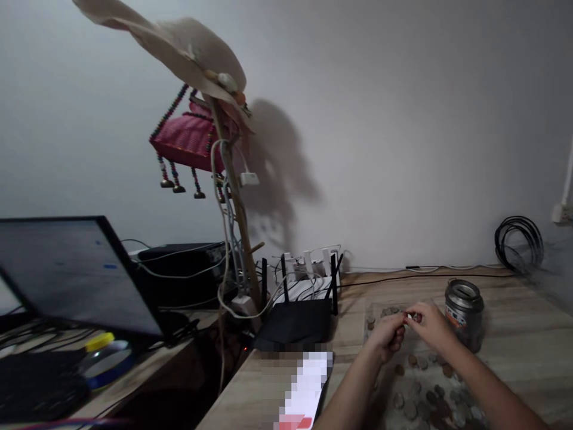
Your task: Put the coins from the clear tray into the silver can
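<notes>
Two-handed, pinching something tiny [416, 318] (too blurry to name, lol) between left fingers [396, 340] and right fingers [418, 309], probably for control; working above coins [410, 409] spread on the desk [514, 352], with slotted can [466, 310] close, likely for reach.

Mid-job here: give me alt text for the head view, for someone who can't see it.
The left hand and right hand come together above coins spread on a wood-grain table; anything held between them is too small to identify. A can-shaped jar stands to their right. Further left are a black router, a monitor and a wide-brimmed hat.
</notes>
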Action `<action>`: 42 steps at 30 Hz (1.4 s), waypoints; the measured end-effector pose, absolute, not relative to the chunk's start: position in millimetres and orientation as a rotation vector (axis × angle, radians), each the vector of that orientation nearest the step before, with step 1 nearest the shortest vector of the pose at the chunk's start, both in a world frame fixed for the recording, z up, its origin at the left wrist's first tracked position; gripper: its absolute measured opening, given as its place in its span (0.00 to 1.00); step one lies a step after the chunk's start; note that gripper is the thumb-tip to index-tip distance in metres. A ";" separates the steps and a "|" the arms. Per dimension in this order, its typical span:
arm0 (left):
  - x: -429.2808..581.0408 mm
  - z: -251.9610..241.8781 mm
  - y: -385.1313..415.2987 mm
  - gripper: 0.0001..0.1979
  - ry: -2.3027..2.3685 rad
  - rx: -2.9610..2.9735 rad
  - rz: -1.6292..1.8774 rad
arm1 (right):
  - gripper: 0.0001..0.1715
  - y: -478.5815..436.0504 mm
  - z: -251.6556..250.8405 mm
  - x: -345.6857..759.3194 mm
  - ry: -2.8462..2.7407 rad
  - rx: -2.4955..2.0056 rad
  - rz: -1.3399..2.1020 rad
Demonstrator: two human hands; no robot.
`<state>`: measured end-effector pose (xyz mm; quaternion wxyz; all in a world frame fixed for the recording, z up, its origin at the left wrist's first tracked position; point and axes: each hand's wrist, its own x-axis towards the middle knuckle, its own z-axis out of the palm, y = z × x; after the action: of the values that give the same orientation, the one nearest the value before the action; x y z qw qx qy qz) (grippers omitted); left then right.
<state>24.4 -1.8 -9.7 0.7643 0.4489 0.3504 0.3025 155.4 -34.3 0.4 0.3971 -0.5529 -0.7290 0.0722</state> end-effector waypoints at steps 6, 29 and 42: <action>23.6 -12.5 1.6 0.08 0.700 0.815 0.554 | 0.12 -37.6 15.4 182.5 -1.724 -1.456 0.062; 22.5 -20.0 5.6 0.24 0.687 1.028 0.676 | 0.15 -32.4 9.8 193.1 -1.743 -1.412 0.168; 24.4 -16.5 2.2 0.12 0.712 0.882 0.563 | 0.12 -46.6 37.0 234.1 -1.349 -1.643 -0.359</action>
<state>24.4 2.2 -16.5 0.8064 0.4120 0.3328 0.2630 234.1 -46.6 37.0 0.4733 -0.6713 -0.5512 -0.1466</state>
